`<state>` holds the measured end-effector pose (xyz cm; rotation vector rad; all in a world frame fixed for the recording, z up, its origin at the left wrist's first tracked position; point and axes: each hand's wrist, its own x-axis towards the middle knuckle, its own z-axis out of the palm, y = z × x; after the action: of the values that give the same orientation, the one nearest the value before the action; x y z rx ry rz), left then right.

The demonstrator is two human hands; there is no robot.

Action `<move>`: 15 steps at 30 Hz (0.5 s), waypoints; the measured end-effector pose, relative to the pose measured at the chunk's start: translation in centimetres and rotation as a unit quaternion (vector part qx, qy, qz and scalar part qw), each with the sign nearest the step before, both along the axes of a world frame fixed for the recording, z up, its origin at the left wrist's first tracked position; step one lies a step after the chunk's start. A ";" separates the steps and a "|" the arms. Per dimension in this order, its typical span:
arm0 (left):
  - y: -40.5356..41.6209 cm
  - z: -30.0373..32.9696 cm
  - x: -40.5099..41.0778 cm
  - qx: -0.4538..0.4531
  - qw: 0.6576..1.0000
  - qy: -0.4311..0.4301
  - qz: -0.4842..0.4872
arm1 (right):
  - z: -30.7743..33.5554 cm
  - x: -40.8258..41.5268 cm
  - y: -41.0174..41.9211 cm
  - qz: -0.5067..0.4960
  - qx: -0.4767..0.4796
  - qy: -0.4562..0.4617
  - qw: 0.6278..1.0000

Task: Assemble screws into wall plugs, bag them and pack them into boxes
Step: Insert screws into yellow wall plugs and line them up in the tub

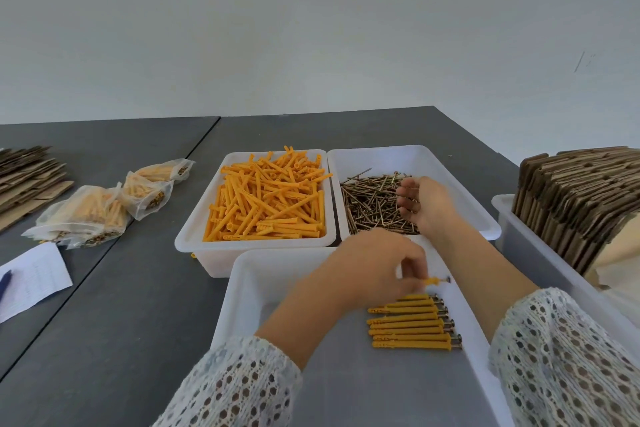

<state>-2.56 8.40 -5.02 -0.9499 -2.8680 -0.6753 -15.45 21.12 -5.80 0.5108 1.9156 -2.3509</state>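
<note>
My left hand [377, 270] pinches an orange wall plug with a screw in it [437, 280], held just above a row of several finished plugs [412, 322] in the near white tray [242, 291]. My right hand [420, 204] reaches into the tray of brass screws [372, 204], fingers curled over the pile; whether it grips a screw is hidden. To the left of the screws stands a white tray full of loose orange plugs [266, 198].
Filled plastic bags of plugs [104, 208] lie on the grey table at left, beside flat cardboard [27, 177] and a sheet of paper with a pen [31, 277]. A white bin of folded cardboard boxes [575, 198] stands at right.
</note>
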 end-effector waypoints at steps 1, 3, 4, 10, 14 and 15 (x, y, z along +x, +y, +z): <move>0.6 -0.2 0.3 0.002 1.000 -0.022 -0.015 | -0.1 -0.2 0.1 -0.004 0.004 -0.009 1.000; 1.5 -0.7 0.7 -0.029 0.998 -0.055 -0.030 | -0.1 -0.5 0.1 -0.002 0.013 -0.018 1.000; 1.8 -1.1 0.9 -0.056 0.996 -0.066 -0.033 | -0.1 -0.6 0.0 0.001 0.017 -0.019 1.000; 3.4 -2.9 1.9 -0.136 0.986 -0.074 -0.058 | -0.4 -0.9 -0.2 0.006 0.035 -0.018 0.999; 4.1 -4.2 2.3 -0.160 0.986 -0.025 -0.047 | -0.4 -1.0 -0.2 0.011 0.049 -0.018 0.999; 4.1 -4.5 2.3 -0.156 0.986 -0.024 -0.047 | -0.4 -0.9 -0.2 0.012 0.053 -0.019 0.998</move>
<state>-0.27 12.53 -9.50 -1.1229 -3.0472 -0.2573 -16.38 20.90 -6.17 0.5326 2.0260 -2.2194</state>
